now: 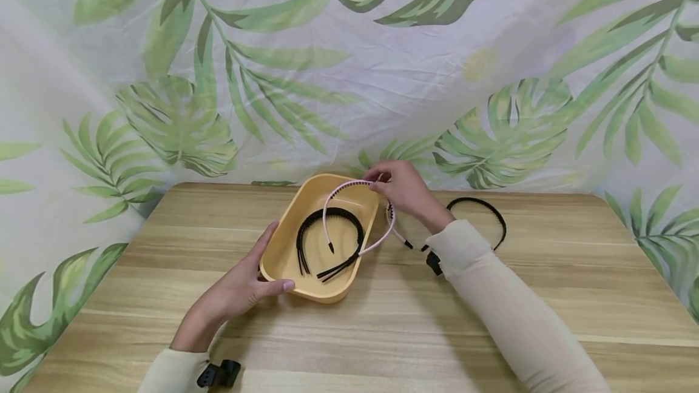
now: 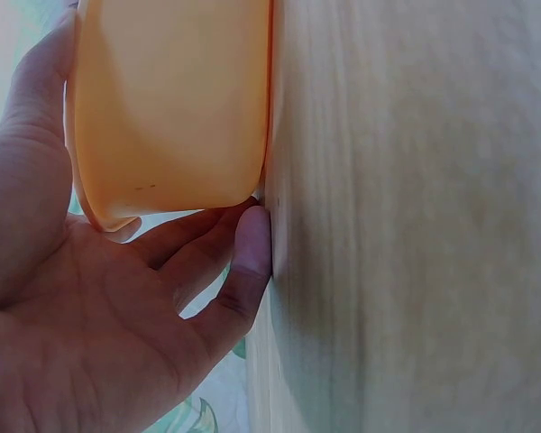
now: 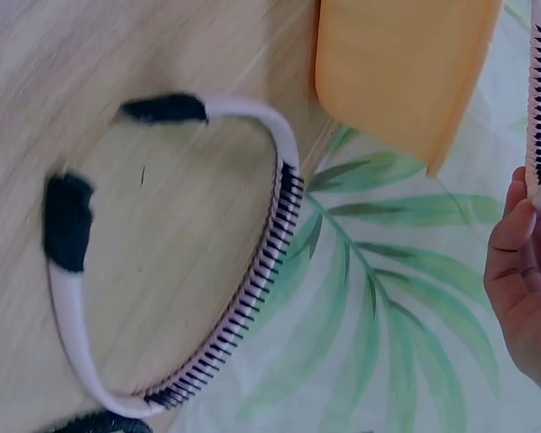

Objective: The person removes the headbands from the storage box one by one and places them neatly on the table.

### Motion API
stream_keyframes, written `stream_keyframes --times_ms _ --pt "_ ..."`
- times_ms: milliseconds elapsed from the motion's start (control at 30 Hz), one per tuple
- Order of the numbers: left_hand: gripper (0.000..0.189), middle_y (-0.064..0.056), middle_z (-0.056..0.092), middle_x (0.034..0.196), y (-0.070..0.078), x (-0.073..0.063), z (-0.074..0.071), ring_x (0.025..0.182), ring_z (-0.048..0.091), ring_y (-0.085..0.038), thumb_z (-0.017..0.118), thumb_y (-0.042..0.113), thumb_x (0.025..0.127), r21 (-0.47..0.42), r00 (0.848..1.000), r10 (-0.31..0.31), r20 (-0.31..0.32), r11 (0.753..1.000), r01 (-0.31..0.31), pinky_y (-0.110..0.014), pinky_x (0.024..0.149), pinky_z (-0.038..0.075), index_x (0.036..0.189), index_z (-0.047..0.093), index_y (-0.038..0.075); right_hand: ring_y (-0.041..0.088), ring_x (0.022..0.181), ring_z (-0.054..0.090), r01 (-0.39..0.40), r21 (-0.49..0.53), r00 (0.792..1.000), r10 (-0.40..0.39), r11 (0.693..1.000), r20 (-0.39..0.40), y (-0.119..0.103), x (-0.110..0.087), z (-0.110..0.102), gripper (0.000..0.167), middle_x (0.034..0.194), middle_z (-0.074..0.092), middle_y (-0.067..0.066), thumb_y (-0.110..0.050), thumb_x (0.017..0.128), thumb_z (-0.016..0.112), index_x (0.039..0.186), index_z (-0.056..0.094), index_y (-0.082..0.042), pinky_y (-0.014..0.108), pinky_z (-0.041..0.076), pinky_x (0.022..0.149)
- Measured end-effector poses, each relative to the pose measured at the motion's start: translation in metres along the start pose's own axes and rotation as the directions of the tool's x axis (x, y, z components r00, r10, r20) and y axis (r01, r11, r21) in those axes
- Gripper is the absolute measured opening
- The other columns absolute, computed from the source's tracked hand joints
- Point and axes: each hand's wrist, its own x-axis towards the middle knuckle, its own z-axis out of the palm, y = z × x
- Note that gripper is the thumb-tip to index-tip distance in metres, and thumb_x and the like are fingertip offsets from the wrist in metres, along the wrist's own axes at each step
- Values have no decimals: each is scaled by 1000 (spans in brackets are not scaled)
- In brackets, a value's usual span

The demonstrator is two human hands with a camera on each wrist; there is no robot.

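My left hand (image 1: 240,287) grips the left end of a yellow plastic box (image 1: 327,298), thumb over the rim and fingers against the outer side. Inside the box lie black toothed headbands (image 1: 311,219), stacked together. Between thumb and fingers of my right hand (image 1: 401,190) is a pink toothed headband (image 1: 352,182) with black tips, pinched near its top and hanging over the box's right side. A second pink headband (image 3: 69,311) lies on the table below that hand, partly hidden by it in the head view.
A black headband (image 1: 475,200) lies on the wooden table (image 1: 573,272) to the right, partly behind my right forearm. Close behind the table's back edge hangs a leaf-print cloth (image 1: 262,120). Black wrist cameras (image 1: 218,373) sit at both cuffs.
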Motion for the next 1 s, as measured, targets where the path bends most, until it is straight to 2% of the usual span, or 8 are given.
stream_keyframes --times_ms 200,400,700,1000 --pt "122 -26 8 174 0 0 0 148 43 -43 85 29 89 3 1000 -2 3 1000 2 -57 118 29 170 -7 22 30 103 66 -31 12 1000 31 999 -1 7 -4 -12 22 112 75 15 -2 97 70 117 78 -2 35 54 83" --pt "121 -26 8 174 1 -1 -1 146 45 -42 84 28 90 -2 1000 0 7 1000 0 -57 117 32 170 -7 22 31 103 66 -56 -18 998 56 998 -6 13 -9 -22 21 115 74 16 -4 98 69 117 78 -4 35 54 81" --pt "122 -24 9 175 2 0 -1 145 47 -40 85 29 90 -12 1000 -5 9 1000 5 -57 117 32 170 -7 24 29 103 66 -41 -28 999 41 999 -15 25 -16 -34 19 118 74 16 -2 98 69 113 79 -2 35 50 84" --pt "122 -25 10 174 2 0 -1 144 48 -40 85 29 90 -10 1000 -7 8 1000 7 -56 117 33 170 -6 23 31 106 66 -66 -67 998 65 996 -19 36 -26 -47 18 120 75 15 -5 99 68 113 80 -5 35 48 82"
